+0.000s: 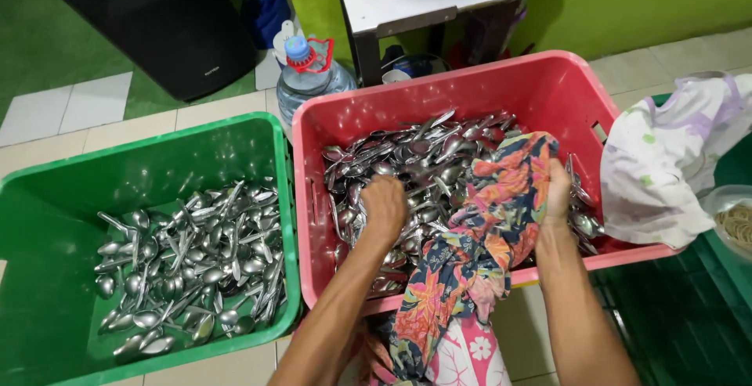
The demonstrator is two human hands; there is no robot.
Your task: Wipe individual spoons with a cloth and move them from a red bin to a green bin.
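Pink plastic makes up the biggest thing here, a deep crate (548, 88) heaped with steel spoons (423, 155). Beside it on the tiled floor sits a green crate (47, 221) holding a thinner layer of spoons (188, 265). A floral cloth (486, 229), orange, navy and pink, drapes over the pink crate's near rim and runs up onto the pile.

The right hand (558, 192) is closed around the cloth's upper edge. The left hand (384, 207) is curled down into the spoons, fingers buried; I cannot tell whether it has closed on any.

The spoons look stiff, smooth and probably slippery, each one light but the heap heavy; they tangle, so a handle or a small bunch would be the sensible place to grip. The cloth is soft and limp and will bunch wherever it is taken.

A pale flowered cloth (666, 159) hangs at the far right, and a water bottle (309, 73) stands behind the crates. The crate bottoms are hidden under metal, and the tub (736, 221) at the right edge is cut off.
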